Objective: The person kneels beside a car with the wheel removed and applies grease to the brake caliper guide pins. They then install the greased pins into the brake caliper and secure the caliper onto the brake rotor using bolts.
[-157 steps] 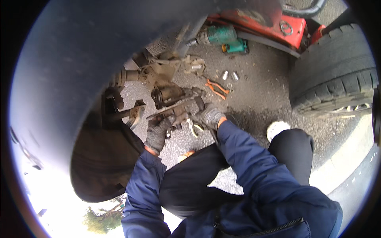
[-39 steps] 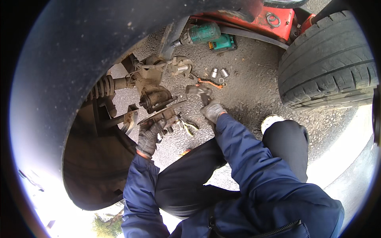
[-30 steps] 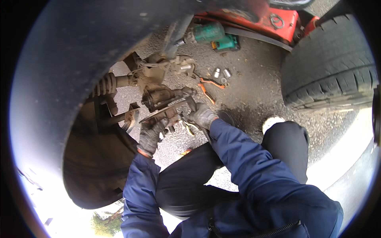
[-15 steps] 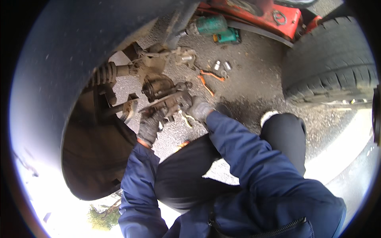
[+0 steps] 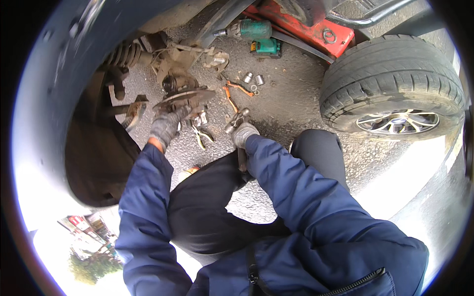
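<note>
Right hand (image 5: 244, 133) is wrapped around the hammer (image 5: 239, 120), its head pointing to 11 o'clock and apart from the disc (image 5: 196, 98); left hand (image 5: 170, 126), at 10 o'clock from view centre, touches the disc's near side, but whether the fingers close on it cannot be told. Work is judged partway: the wheel (image 5: 385, 74) is off, at 2 o'clock, while the disc appears seated on the hub (image 5: 177, 81) at 11 o'clock, with the wheel not refitted. A badge (image 5: 399, 121) marks the wheel's centre; no lettering is legible.
</note>
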